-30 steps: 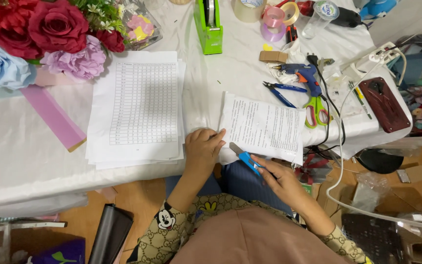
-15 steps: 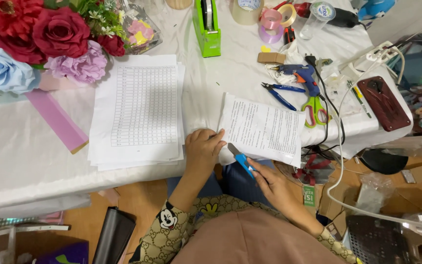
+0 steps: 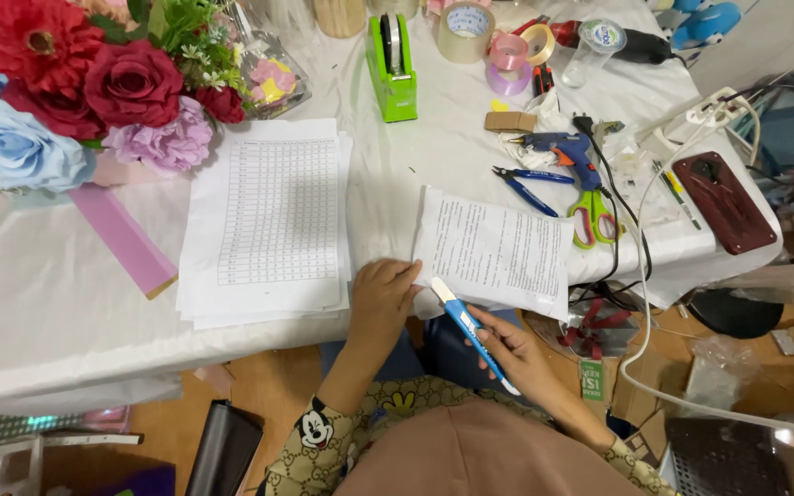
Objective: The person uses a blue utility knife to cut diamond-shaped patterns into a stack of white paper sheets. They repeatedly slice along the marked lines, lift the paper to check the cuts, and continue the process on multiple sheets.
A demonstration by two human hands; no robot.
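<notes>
Knife (image 3: 472, 333) — blue, gripped in right hand (image 3: 516, 354) just below the printed sheet (image 3: 496, 253); left hand (image 3: 383, 296) presses flat beside the sheet's corner.

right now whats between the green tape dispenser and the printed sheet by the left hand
Only bare white tablecloth lies between the green tape dispenser and the printed sheet, in the head view.

Blue knife (image 3: 473, 334) slightly lower beside paper (image 3: 496, 253)

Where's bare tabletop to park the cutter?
Free: white cloth between the pink strip and the near edge; a narrower gap between the paper stack and the printed sheet. Crowded: right side around the glue gun, pliers and scissors; flowers fill the far left.
</notes>
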